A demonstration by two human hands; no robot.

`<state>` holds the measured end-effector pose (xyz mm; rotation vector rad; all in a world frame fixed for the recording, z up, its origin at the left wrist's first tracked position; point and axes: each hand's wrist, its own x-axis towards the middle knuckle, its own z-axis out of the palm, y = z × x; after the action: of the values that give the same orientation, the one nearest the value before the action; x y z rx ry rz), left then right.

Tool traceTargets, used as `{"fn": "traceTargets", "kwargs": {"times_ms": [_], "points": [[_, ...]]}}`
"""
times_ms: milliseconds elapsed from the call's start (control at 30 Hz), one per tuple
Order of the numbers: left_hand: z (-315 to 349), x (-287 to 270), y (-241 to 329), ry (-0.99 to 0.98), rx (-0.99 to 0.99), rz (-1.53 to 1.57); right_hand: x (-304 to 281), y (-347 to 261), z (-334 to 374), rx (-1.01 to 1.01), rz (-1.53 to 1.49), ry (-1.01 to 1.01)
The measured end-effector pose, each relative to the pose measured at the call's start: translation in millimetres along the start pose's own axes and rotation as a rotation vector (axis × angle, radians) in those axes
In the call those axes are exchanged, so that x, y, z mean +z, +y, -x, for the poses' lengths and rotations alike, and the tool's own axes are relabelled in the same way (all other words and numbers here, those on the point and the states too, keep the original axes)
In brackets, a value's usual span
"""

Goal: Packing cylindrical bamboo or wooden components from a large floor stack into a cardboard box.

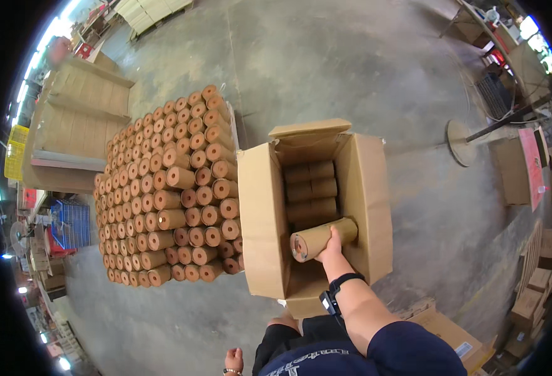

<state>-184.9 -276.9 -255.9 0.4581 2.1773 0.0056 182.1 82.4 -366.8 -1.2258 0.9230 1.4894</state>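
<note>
Brown paper roll: a cylinder wrapped in smooth kraft-coloured paper, with a pale round end face turned toward the lower left. It lies at a slant just right of frame centre, inside the open cardboard box, above the box's near end. Right hand grips it from below and behind, fingers clamped on the roll's middle; a black wristband sits on the wrist, and the forearm enters from the lower edge in a dark blue sleeve.

Box interior: three more rolls of the same paper wrap lie flat, side by side and touching, stacked toward the far end. Box walls are plain corrugated brown; all four flaps are folded outward, the left one broad and flat.

Left hand hangs low at the bottom edge, left of centre, holding nothing; fingers look loosely curled, though it is too small to tell more.

Left of the box, touching its flap: a dense block of rolls standing mostly on end, round tops showing in tight rows, a few lying tipped on top.

Floor: grey concrete, mottled and scuffed.

Upper left: flattened cardboard sheets in stepped layers. Right edge: a pinkish-red rectangular sign, print too small to tell. Lower right: small stacked cartons.
</note>
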Motion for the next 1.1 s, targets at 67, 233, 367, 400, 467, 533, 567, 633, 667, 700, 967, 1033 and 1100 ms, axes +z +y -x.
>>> {"fn": "traceTargets", "kwargs": {"times_ms": [67, 233, 367, 400, 467, 533, 567, 633, 667, 700, 967, 1033, 1100], "points": [[-4, 6, -29, -0.030, 0.027, -0.089, 10, 4, -11, 0.025, 0.038, 0.071], [45, 18, 62, -0.074, 0.149, 0.077, 7, 4, -57, -0.039, 0.073, 0.170], [64, 27, 133, -0.119, 0.139, -0.024, -20, 5, -137, -0.098, 0.017, 0.325], [59, 34, 127, -0.135, 0.093, -0.001, -26, 6, -151, -0.163, 0.075, 0.286], [56, 39, 125, -0.154, -0.006, 0.104, -31, 11, -174, -0.306, 0.074, 0.269], [48, 44, 112, -0.176, -0.064, 0.121, -36, 8, -187, -0.363, 0.073, 0.198], [46, 43, 106, -0.171, -0.081, 0.121, -33, 14, -190, -0.403, 0.072, 0.107], [50, 31, 91, -0.110, -0.088, 0.110, 24, 38, -136, -0.290, 0.184, 0.240], [43, 34, 53, -0.090, -0.016, 0.110, 46, 38, -116, -0.235, 0.280, 0.365], [41, 39, 53, -0.095, -0.027, 0.118, 37, 33, -126, -0.238, 0.292, 0.371], [49, 47, 102, -0.150, -0.036, 0.185, -72, 23, -222, -0.762, 1.582, -0.168], [48, 42, 135, -0.087, -0.012, 0.141, -60, 10, -201, -0.642, 1.460, -0.353], [43, 38, 163, -0.268, -0.140, 0.059, -34, -13, -168, -0.420, 1.202, -0.611]]}}
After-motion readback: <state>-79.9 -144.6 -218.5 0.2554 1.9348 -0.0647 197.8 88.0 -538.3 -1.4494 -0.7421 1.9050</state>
